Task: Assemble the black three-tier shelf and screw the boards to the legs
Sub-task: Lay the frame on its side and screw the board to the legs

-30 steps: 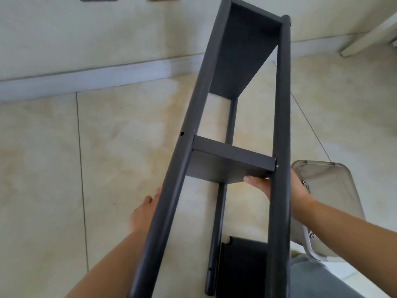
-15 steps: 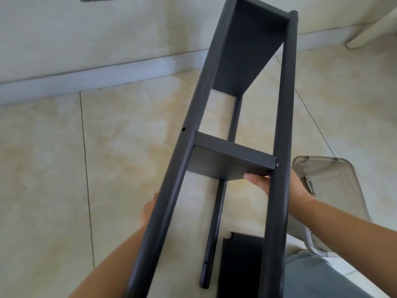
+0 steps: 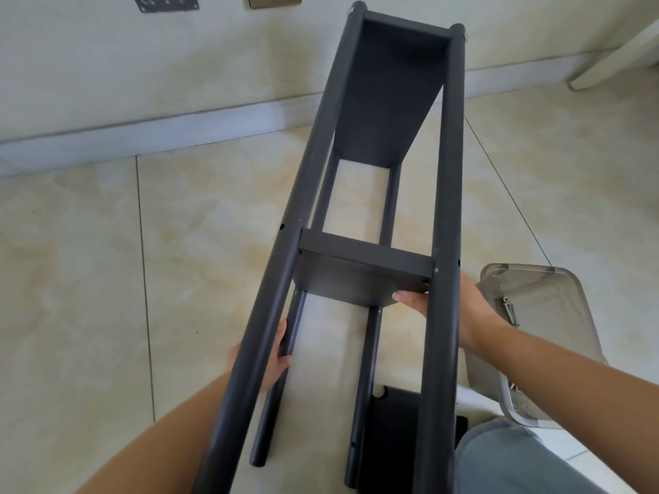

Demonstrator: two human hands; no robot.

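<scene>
Stiff, light-looking shelf (image 3: 371,265) – left hand (image 3: 265,354) wraps a leg (image 3: 285,279), right hand (image 3: 442,301) pinches the middle board (image 3: 360,276) – best held by legs

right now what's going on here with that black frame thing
A person is assembling a black shelf frame tilted over a tiled floor. The left hand grips a leg; the right hand holds the middle board. A third board lies on the floor, unattached, beside a clear plastic bin.
</scene>
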